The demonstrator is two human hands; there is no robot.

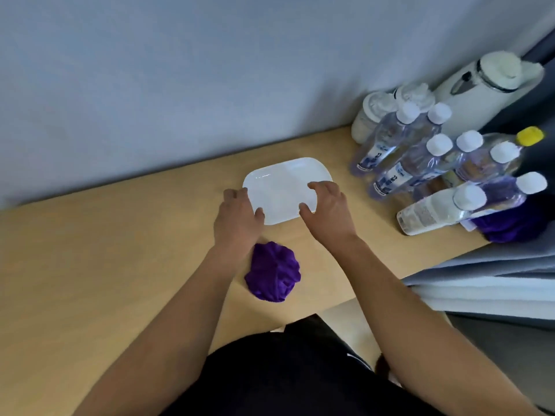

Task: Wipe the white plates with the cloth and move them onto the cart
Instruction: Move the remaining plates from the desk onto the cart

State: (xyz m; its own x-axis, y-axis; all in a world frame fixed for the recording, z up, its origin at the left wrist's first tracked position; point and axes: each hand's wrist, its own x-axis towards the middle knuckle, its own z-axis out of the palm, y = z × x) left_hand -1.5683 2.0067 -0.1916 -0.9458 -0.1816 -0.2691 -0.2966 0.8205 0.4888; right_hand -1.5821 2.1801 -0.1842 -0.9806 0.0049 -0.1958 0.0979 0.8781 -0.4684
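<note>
On the pale wooden table (90, 265), close to the wall, lies one white rounded-rectangular plate (285, 184). The left hand (237, 214) and right hand (327, 211) curl fingers and thumbs round its near corners. The crumpled purple cloth (273, 271) lies apart, unheld, so I cannot tell whether wiping is finished or not begun. The move remains. No cart or other plates are in view.

A: What does the person wear?
B: Black clothing (294, 373) over the body, plain and dark, with a thin pale streak near its right side.
A: And the arms?
B: Bare: the left arm (168, 319) down to the left hand (237, 216), the right arm (420, 310) down to the right hand (329, 213).
</note>
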